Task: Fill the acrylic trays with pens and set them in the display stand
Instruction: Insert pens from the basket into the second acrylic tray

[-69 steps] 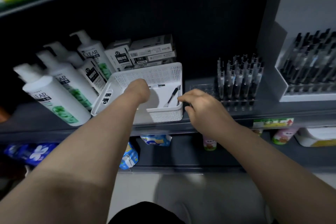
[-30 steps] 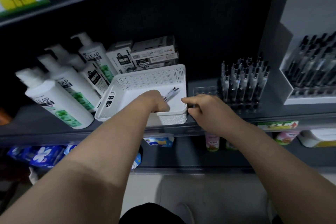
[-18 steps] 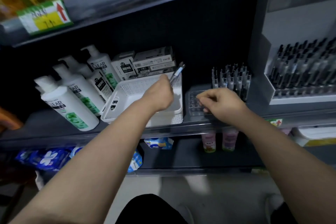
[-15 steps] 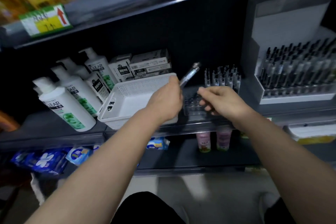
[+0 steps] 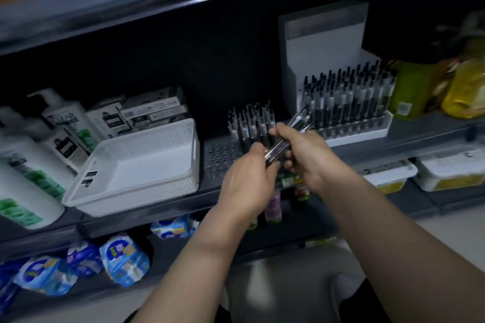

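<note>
Motion blur smears the pens (image 5: 279,146) held just right of centre, so their number cannot be told. The left hand (image 5: 246,181) curls round their lower ends and the right hand (image 5: 305,155) wraps their middle. These two hands hide the near right part of the one part-filled acrylic tray (image 5: 219,157), at 3 o'clock of the one white basket (image 5: 136,173). One display stand (image 5: 328,60), with pens in it, stands at 2 o'clock. The pump bottles (image 5: 60,115) at 9 o'clock are blurred and cut off.
</note>
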